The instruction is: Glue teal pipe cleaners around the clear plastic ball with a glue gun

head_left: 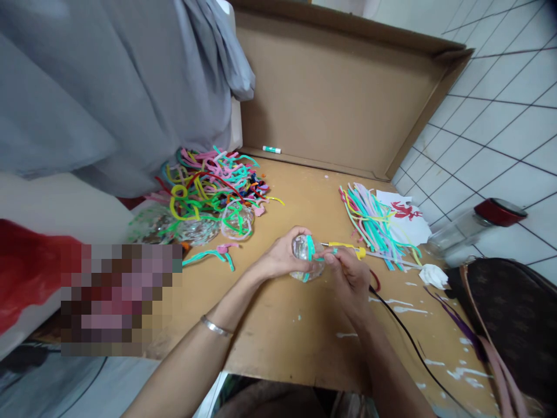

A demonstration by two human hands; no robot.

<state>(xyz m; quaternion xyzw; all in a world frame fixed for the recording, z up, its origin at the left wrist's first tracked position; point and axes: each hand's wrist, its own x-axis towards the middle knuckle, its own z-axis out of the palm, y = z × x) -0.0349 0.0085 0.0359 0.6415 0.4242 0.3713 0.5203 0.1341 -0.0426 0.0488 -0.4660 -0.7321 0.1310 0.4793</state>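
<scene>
My left hand point(285, 255) is closed around a small clear plastic cup-like piece point(301, 248), held just over the table near its middle. A turquoise pipe cleaner point(310, 248) runs as a band across this piece. At its right side my right hand point(348, 273) pinches what looks like the end of the turquoise strip, thumb and finger close together. Behind the right hand lies a yellow-handled tool point(360, 252) with a thin metal tip, partly hidden by the fingers. A black cord point(404, 328) runs from near it towards the front right.
A heap of coloured pipe cleaners point(213, 180) and clear plastic pieces point(198, 230) lies left. More pipe cleaners point(369, 217) lie right, by a paper with a red figure point(407, 210). A bottle point(461, 232), crumpled tissue point(434, 276) and brown bag point(491, 307) line the right edge. Cardboard point(339, 98) stands behind.
</scene>
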